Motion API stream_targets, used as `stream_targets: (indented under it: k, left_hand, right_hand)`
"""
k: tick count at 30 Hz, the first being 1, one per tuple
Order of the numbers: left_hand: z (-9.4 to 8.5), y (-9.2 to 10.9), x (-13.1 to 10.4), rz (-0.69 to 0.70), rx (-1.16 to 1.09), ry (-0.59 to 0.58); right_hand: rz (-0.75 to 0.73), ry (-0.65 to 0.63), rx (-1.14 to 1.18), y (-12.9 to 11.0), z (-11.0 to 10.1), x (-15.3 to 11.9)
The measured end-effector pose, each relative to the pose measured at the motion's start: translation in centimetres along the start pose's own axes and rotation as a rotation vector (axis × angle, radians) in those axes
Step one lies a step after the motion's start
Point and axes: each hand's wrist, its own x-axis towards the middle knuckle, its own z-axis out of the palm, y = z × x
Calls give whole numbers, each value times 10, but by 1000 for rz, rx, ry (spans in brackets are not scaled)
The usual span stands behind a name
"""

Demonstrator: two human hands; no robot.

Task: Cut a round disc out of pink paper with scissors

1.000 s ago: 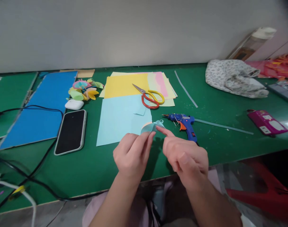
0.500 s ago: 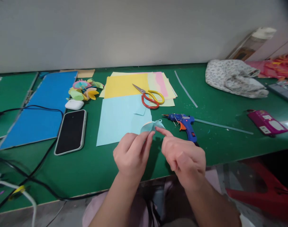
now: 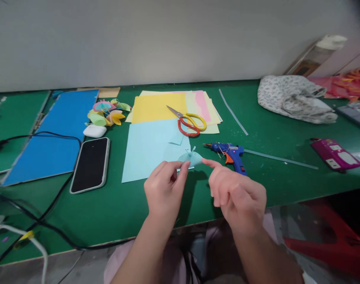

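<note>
A green surface [image 3: 115, 213] carries a blue board [image 3: 54, 134] at the left, with a stack of coloured paper [image 3: 156, 130] in the middle and scissors [image 3: 188, 121] lying on it. A phone [image 3: 91, 163] lies between board and paper. A blue glue gun [image 3: 229, 154] rests just right of the stack. The left hand [image 3: 164, 193] pinches a small light-blue paper piece [image 3: 191, 157] between thumb and fingertips, just above the paper's near corner. The right hand [image 3: 237, 193] is loosely curled, holding nothing, its forefinger tip at the piece's edge
</note>
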Motion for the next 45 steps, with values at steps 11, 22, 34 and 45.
stream_targets:
  k: [11,22,34,45]
  left_hand:
    - [4,-6,-2,-147,29,-90]
    - [4,-13,-3,-301,251,-376]
    - [-10,8,5,-138,-505,-359]
    - [-7,5,8,-165,-542,-476]
  right_hand:
    - [336,295,328,9,-9,7]
    - [489,268,595,9,-6,9]
    - [437,303,517,11,0,8]
    - [280,256,243,20,-1,-3]
